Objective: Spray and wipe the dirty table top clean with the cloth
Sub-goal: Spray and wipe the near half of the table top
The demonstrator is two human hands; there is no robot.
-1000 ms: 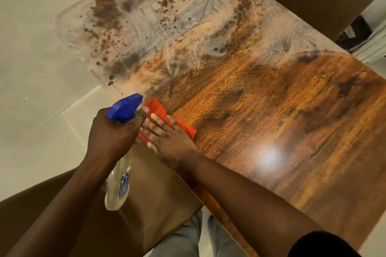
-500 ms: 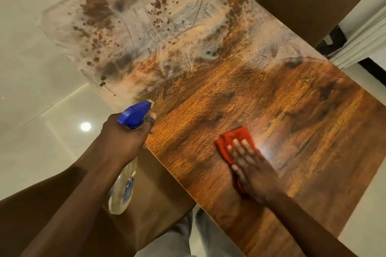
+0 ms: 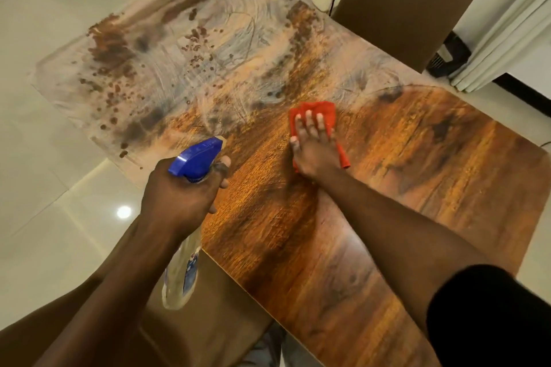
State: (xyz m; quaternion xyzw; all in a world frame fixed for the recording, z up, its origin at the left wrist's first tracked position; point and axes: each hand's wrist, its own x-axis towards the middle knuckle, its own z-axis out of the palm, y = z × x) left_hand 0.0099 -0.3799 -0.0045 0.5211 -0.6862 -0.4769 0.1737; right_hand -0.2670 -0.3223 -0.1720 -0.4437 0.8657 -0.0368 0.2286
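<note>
The wooden table top (image 3: 417, 176) is glossy brown on its near half; its far half is covered with a pale smeared film and dark brown spots (image 3: 155, 68). My right hand (image 3: 313, 143) lies flat on a red cloth (image 3: 323, 112), pressing it onto the table at the edge of the smeared area. Over the table's left edge my left hand (image 3: 182, 197) grips a clear spray bottle (image 3: 185, 274) with a blue trigger head (image 3: 198, 158), a finger on the trigger and the nozzle pointing at the dirty part.
A brown chair back (image 3: 414, 0) stands at the table's far right side, and another brown chair seat (image 3: 208, 316) sits under my left arm. Pale tiled floor (image 3: 44, 188) surrounds the table. White curtains (image 3: 512, 27) hang at the right.
My right hand slid the red cloth from the near left edge out across the table and then farther away, up to the smeared zone. The spray bottle stayed in my left hand.
</note>
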